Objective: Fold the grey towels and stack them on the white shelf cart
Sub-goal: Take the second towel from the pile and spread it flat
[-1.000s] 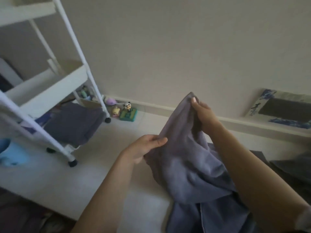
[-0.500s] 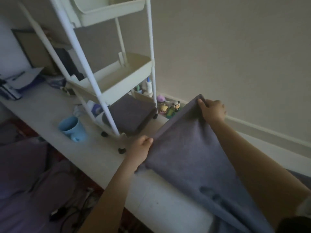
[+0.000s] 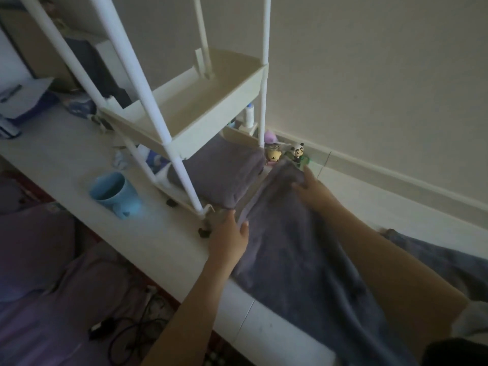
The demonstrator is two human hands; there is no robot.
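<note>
A grey towel (image 3: pixel 295 260) lies spread along the white table (image 3: pixel 66 165), its far edge beside the white shelf cart (image 3: pixel 200 112). My left hand (image 3: pixel 229 239) grips the near corner of that edge, thumb on top. My right hand (image 3: pixel 311 188) holds the far corner down near the wall, fingers mostly straight over the cloth. A folded grey towel (image 3: pixel 221 175) sits on the cart's bottom shelf. More grey cloth (image 3: pixel 438 257) lies at the right behind my right arm.
A blue mug (image 3: pixel 116 194) stands left of the cart. Small figurines (image 3: pixel 286 154) sit by the wall behind the cart. The cart's middle tray holds nothing. Papers and dark items lie at the table's far left. Cables trail on the floor below.
The towel, held up bunched a second ago, has been stretched out and lowered flat onto the table. Both hands came down with its corners toward the cart. The view swung left.
</note>
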